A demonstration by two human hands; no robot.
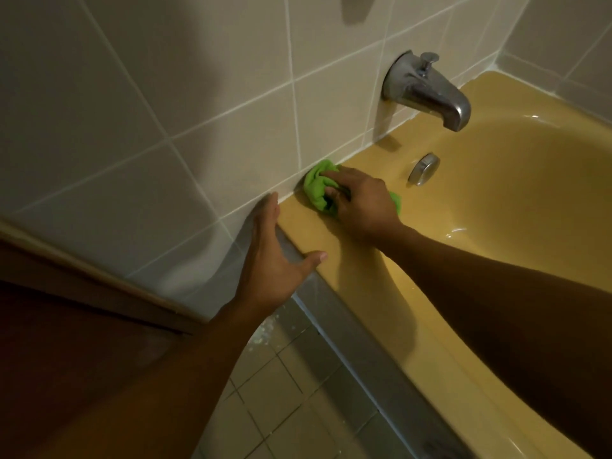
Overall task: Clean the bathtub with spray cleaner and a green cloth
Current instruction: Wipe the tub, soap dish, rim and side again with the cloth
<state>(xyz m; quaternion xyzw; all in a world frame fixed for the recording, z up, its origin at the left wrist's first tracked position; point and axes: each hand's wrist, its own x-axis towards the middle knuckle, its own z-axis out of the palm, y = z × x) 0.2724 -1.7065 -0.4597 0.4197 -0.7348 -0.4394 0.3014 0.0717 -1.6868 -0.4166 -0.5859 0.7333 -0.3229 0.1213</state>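
Cloth first: green cloth (316, 190) lies bunched on the far left end of the bathtub (357, 286) rim, pushed into the seam where the rim meets the tiled wall (165, 111). Right hand (364, 207) sits on top, fingers (346, 176) curled into the folds and clamped on it. Left hand (276, 260) is flat, fingers straight and apart, braced at the rim's near outer corner with the thumb on the yellow surface.

Risks, as I judge them:
- The cloth is wadded small, so knuckles may rub the grout where fabric should.
- A loose tail shows on the basin side of the hand and could drag or pull free.
- The basin looks shiny and wet; a bracing palm that slides off the rim edge would throw weight forward.

Spray cleaner not in view.

Room: the wall shuts the left side completely. The open run goes right along the rim toward the overflow plate (424, 168) and the spout (427, 91), which overhangs and could catch a raised hand. The near side drops to a metal track (347, 329) and floor tiles (291, 392).
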